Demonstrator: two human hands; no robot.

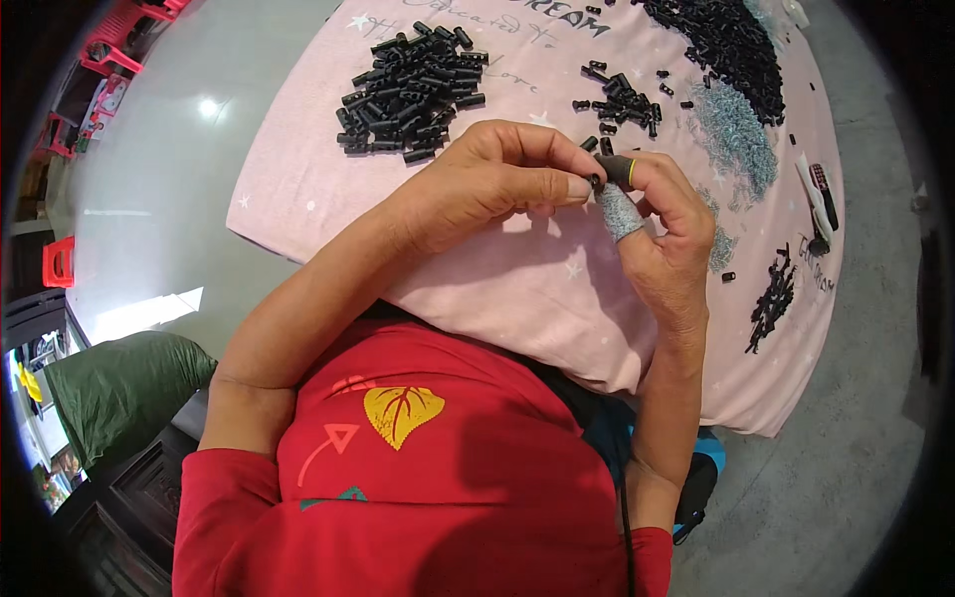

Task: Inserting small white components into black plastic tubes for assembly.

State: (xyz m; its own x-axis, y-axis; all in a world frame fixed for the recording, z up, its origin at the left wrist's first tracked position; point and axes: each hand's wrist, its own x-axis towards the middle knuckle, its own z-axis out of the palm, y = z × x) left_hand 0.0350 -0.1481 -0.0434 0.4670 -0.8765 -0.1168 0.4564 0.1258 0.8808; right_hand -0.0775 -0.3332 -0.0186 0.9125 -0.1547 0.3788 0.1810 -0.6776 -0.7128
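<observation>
My left hand (482,189) and my right hand (671,244) meet over the near part of a pink cloth. Between their fingertips is a small black piece (595,183), mostly hidden by the fingers. The left thumb and index finger pinch it from the left. From the right, the right thumb, in a grey cover (622,212), and the index finger, in a dark cover (617,170), close on it. Just beyond the fingers lie a few loose black pieces and a small heap of short black parts (627,101).
The pink cloth (288,164) covers the table. It bears a heap of black cylinders (413,95), a large black pile (726,55), small silvery parts (741,139), thin black pieces (772,303) and a black remote-like object (824,194). A green-covered object (124,388) stands at left.
</observation>
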